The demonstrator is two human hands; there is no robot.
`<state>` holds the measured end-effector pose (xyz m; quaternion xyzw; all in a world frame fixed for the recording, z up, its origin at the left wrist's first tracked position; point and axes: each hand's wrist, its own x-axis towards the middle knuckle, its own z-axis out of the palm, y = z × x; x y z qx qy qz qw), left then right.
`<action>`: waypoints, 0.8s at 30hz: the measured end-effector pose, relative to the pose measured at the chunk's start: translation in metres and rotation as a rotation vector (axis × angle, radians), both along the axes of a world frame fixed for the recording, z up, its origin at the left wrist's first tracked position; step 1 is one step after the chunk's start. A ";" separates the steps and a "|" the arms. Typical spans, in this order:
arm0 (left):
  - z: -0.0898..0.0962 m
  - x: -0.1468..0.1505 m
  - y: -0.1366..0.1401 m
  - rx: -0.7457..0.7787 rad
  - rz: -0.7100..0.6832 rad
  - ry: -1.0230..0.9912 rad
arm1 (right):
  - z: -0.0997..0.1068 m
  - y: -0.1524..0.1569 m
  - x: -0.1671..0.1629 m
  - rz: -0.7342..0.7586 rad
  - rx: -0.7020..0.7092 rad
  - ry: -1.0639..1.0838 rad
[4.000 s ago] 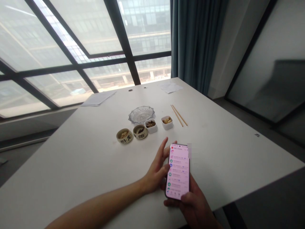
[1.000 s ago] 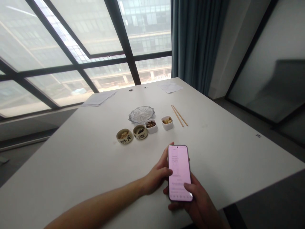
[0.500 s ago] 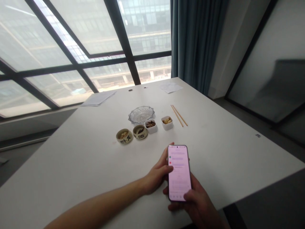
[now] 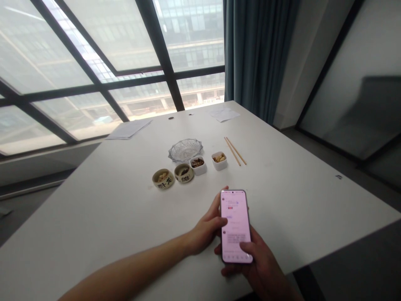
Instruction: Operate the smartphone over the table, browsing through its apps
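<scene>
- Phone: lower middle of the frame, slightly right of center, lit face toward the camera; text too small to read.
- Left hand: entered from the bottom left, curled around the phone's left edge, thumb over that side of the display.
- Right hand: entered from the bottom right, gripped the phone's lower right edge, thumb over the lower display; contact of either thumb with the glass could not be told.
- Mid-frame, on the white table, left to right: round bowl with pale food, second round bowl with dark contents, white dish with dark strips, white dish with yellowish pieces.
- Clear glass bowl: just above these.
- 2 chopsticks: right of the last dish, apart from it.
- Papers: upper left part of the tabletop.
- Curtain: top, right of the window.
</scene>
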<state>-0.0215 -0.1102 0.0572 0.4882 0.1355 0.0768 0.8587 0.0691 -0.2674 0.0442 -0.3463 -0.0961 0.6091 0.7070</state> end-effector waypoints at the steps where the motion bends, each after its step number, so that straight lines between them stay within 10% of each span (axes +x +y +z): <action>1: 0.000 0.000 0.000 0.006 0.002 0.002 | 0.001 -0.001 0.000 0.015 0.013 0.003; 24: -0.001 -0.001 0.002 0.024 -0.016 0.002 | 0.000 0.000 0.000 0.009 0.010 0.003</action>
